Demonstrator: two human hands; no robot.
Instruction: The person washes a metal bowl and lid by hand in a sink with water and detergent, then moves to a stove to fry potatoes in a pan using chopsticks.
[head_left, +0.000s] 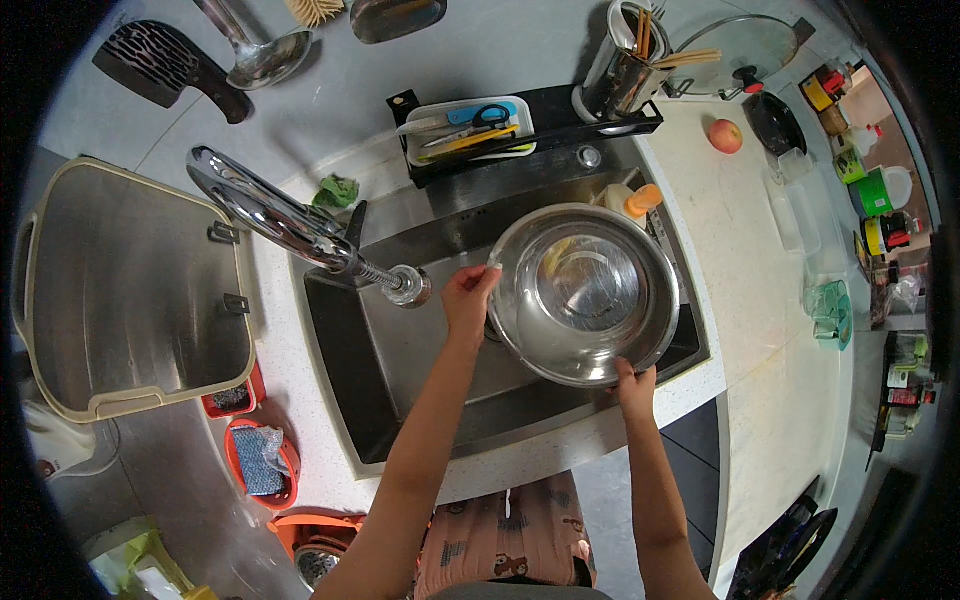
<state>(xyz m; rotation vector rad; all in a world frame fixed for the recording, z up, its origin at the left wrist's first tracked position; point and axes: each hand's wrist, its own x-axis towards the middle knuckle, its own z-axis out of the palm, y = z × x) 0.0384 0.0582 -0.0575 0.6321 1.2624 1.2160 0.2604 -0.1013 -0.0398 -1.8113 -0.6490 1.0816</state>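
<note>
A shiny stainless steel basin (585, 300) is held over the right side of the metal sink (397, 337). My left hand (469, 296) pinches its left rim between thumb and fingers. At the lower right rim, my right hand (635, 386) grips it, with the fingers partly hidden under the basin. Whether the basin touches the sink bottom, I cannot tell. The chrome faucet (277, 214) reaches in from the upper left, its spray head (409, 286) just left of my left hand. An orange-topped bottle (643, 201) stands behind the basin's upper right edge.
A black rack (547, 112) behind the sink bears a white tray (525, 120) of knives and scissors and a metal utensil holder (622, 75). Left stands a metal cutting board (142, 292); below it is a red sponge basket (292, 457). An apple (725, 136) lies on the right counter (757, 300).
</note>
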